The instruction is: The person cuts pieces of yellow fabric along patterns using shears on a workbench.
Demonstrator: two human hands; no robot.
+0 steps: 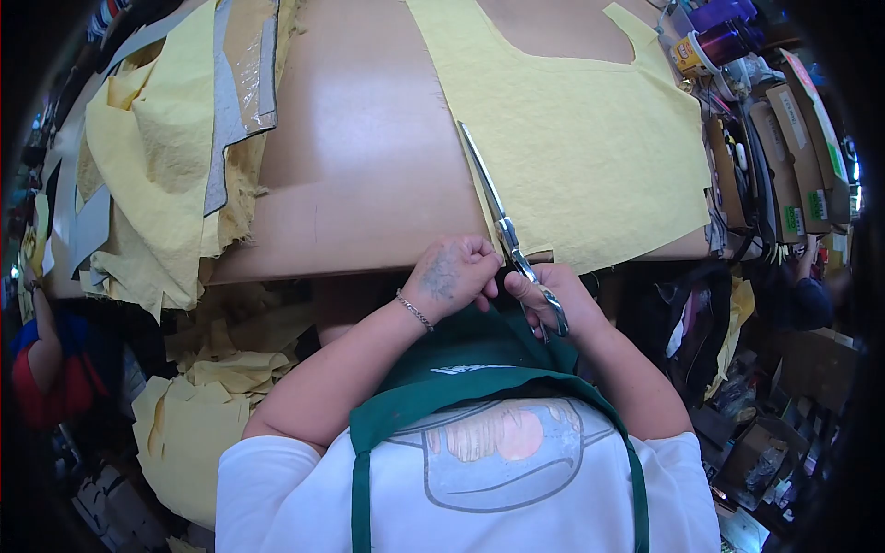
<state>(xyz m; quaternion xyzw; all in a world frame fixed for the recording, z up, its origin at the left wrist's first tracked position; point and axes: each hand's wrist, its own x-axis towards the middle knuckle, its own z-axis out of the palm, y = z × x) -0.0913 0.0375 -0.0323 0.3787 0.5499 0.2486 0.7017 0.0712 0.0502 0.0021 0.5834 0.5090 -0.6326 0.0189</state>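
My right hand (pixel 558 293) grips the handles of large metal scissors (pixel 504 230) at the table's front edge. The long blades look closed and point away from me along the left edge of a cut yellow cloth piece (pixel 590 157). That piece lies flat, with a curved cut-out along its far side. Just left of the scissors, my left hand (pixel 456 275) has its fingers curled together, with a bracelet at the wrist. Whatever its fingertips may hold is hidden.
Left on the table (pixel 341 157) are crumpled yellow cloth (pixel 161 166) and a grey-edged pattern board (pixel 244 92). Boxes (pixel 797 152) and jars (pixel 691 55) crowd the right side. Yellow scraps (pixel 194 433) pile up below left. Other people's arms (pixel 44 336) show at both sides.
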